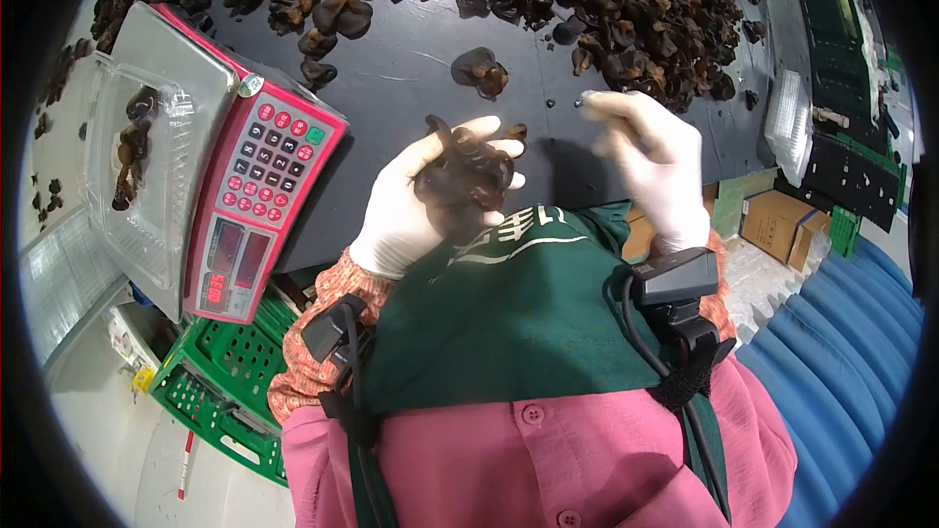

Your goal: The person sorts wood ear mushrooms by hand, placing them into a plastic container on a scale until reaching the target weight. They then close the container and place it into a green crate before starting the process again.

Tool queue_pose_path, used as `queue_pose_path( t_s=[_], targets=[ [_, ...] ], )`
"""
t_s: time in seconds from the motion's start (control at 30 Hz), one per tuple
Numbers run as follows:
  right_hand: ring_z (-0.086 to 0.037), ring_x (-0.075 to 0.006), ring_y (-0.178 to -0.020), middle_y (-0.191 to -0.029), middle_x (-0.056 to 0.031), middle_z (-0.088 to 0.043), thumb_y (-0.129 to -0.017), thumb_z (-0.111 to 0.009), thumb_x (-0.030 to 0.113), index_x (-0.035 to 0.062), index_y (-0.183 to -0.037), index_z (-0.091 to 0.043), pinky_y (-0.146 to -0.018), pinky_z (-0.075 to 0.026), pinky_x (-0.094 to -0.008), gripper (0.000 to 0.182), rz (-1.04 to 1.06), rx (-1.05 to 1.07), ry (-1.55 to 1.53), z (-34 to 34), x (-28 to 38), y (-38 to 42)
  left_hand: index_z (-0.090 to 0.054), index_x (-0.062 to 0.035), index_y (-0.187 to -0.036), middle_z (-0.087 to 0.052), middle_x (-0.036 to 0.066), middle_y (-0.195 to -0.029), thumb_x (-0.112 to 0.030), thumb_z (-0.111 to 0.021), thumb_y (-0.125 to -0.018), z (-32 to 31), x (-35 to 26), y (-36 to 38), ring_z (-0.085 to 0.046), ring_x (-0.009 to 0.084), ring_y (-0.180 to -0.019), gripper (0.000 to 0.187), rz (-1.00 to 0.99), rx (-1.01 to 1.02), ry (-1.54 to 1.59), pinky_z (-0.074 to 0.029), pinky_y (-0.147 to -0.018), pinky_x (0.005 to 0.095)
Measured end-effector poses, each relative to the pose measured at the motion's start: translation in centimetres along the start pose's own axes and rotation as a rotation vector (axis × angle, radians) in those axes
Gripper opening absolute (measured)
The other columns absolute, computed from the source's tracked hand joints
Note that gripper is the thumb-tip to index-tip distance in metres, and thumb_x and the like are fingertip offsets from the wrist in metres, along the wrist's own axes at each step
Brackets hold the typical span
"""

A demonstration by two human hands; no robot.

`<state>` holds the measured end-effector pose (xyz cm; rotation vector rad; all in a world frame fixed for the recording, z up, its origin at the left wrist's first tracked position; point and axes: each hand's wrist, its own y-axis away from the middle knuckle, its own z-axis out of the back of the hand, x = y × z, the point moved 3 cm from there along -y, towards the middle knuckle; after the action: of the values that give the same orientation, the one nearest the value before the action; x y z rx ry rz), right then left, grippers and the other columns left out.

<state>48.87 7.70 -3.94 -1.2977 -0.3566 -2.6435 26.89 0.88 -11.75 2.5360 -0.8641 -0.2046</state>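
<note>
My left hand [411, 200], in a white glove, is cupped palm up around several dark brown wood ear pieces [469, 176]. To its right my right hand [650, 152], gloved too, is raised over the table with thumb and fingertips curled near each other; whether anything tiny is between them is too blurred to tell. A single dark piece [479, 72] lies on the table just beyond my left hand. On the left, a clear plastic tray [98, 152] with a few dark pieces [134, 147] rests on the metal plate of a pink scale [269, 161].
A big heap of wood ear [646, 10] spreads along the far side of the dark table [391, 59]. Stacked clear trays [788, 127] stand at the right edge. Green crates [220, 381] are at lower left, a cardboard box [778, 225] and blue corrugated sheeting [831, 362] at right.
</note>
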Motion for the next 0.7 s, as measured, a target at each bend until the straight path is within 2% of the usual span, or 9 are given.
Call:
queue_pose_path(
  t_s=[0.03, 0.13, 0.33, 0.4, 0.47, 0.53, 0.63, 0.67, 0.7],
  targets=[
    [-0.070, -0.0163, -0.075, -0.093, -0.0137, -0.072, -0.090, -0.061, -0.003, 0.0046, -0.113, -0.071, -0.071, -0.055, -0.0270, 0.026, -0.009, -0.053, 0.078, 1.6, -2.0, 0.6, -0.047, -0.0006, -0.143, -0.056, 0.025, -0.139, -0.032, -0.034, -0.107, -0.1, -0.1, 0.0, -0.063, 0.0376, -0.114, 0.050, 0.005, -0.008, 0.010, -0.059, -0.080, 0.0449],
    [-0.070, -0.0240, -0.068, -0.079, -0.0093, -0.070, -0.089, -0.072, 0.012, 0.0054, -0.099, -0.074, -0.065, -0.055, -0.0320, 0.012, -0.086, -0.060, 0.783, 6.2, -5.9, 3.3, -0.046, 0.0002, -0.144, -0.056, 0.026, -0.138, -0.034, -0.034, -0.107, -0.2, -0.4, -0.1, -0.062, 0.0382, -0.114, 0.052, -0.040, -0.065, -0.062, -0.059, -0.078, 0.0462],
    [-0.057, -0.0125, -0.076, -0.092, -0.0052, -0.062, -0.090, -0.069, 0.010, 0.0043, -0.115, -0.070, -0.070, -0.048, -0.0258, 0.025, -0.078, -0.040, 0.178, 4.1, -1.3, 2.7, -0.046, 0.0023, -0.144, -0.057, 0.025, -0.137, -0.027, -0.034, -0.107, -0.5, 0.3, -1.1, -0.064, 0.0351, -0.112, 0.049, 0.079, 0.080, 0.042, -0.059, -0.087, 0.0457],
    [-0.062, -0.0240, -0.083, -0.099, -0.0113, -0.063, -0.086, -0.073, 0.023, 0.0049, -0.117, -0.069, -0.074, -0.051, -0.0332, 0.036, 0.091, 0.027, 0.103, 0.3, 1.2, 0.8, -0.045, 0.0033, -0.144, -0.058, 0.023, -0.136, -0.024, -0.035, -0.107, -1.3, 0.6, -0.5, -0.064, 0.0334, -0.113, 0.047, -0.119, 0.026, -0.533, -0.058, -0.092, 0.0446],
    [-0.064, -0.0351, -0.096, -0.110, -0.0159, -0.063, -0.085, -0.072, 0.027, 0.0029, -0.108, -0.069, -0.083, -0.053, -0.0396, 0.034, 0.447, 0.057, 0.205, -3.4, 2.7, -0.7, -0.045, 0.0043, -0.143, -0.059, 0.022, -0.134, -0.020, -0.036, -0.107, -1.3, 0.8, 0.1, -0.064, 0.0322, -0.114, 0.045, -0.183, -0.047, -0.621, -0.056, -0.096, 0.0434],
    [-0.067, -0.0287, -0.089, -0.113, -0.0139, -0.063, -0.084, -0.074, 0.021, 0.0024, -0.101, -0.069, -0.079, -0.054, -0.0361, 0.025, 0.595, 0.173, 0.159, -5.3, 2.4, -1.8, -0.047, 0.0053, -0.142, -0.060, 0.021, -0.132, -0.018, -0.036, -0.107, -0.3, 1.0, 0.5, -0.064, 0.0317, -0.114, 0.044, -0.115, -0.125, -0.220, -0.055, -0.099, 0.0423],
    [-0.068, -0.0183, -0.081, -0.113, -0.0100, -0.066, -0.087, -0.072, 0.013, 0.0025, -0.097, -0.069, -0.074, -0.056, -0.0312, 0.014, 0.093, 0.350, -0.384, -5.2, 2.8, -2.2, -0.047, 0.0051, -0.142, -0.060, 0.022, -0.130, -0.009, -0.045, -0.102, -0.7, 0.5, 0.8, -0.065, 0.0312, -0.111, 0.042, -0.067, -0.017, -0.065, -0.058, -0.092, 0.0396],
    [-0.066, -0.0103, -0.075, -0.108, -0.0068, -0.069, -0.092, -0.067, 0.009, 0.0018, -0.099, -0.069, -0.071, -0.055, -0.0263, 0.010, 0.074, 0.255, -0.555, -5.1, 2.6, -2.2, -0.048, 0.0050, -0.142, -0.061, 0.022, -0.129, -0.007, -0.048, -0.101, -0.9, 0.6, 0.9, -0.066, 0.0310, -0.110, 0.042, -0.043, 0.022, -0.012, -0.059, -0.090, 0.0387],
    [-0.066, -0.0106, -0.079, -0.104, -0.0066, -0.070, -0.094, -0.066, 0.009, 0.0011, -0.100, -0.068, -0.074, -0.055, -0.0268, 0.010, -0.028, 0.247, -0.656, -4.5, 2.4, -2.3, -0.045, 0.0043, -0.144, -0.060, 0.024, -0.131, -0.004, -0.053, -0.098, -1.5, 0.6, 1.4, -0.066, 0.0316, -0.109, 0.047, -0.201, 0.025, -0.302, -0.060, -0.082, 0.0389]
  ],
)
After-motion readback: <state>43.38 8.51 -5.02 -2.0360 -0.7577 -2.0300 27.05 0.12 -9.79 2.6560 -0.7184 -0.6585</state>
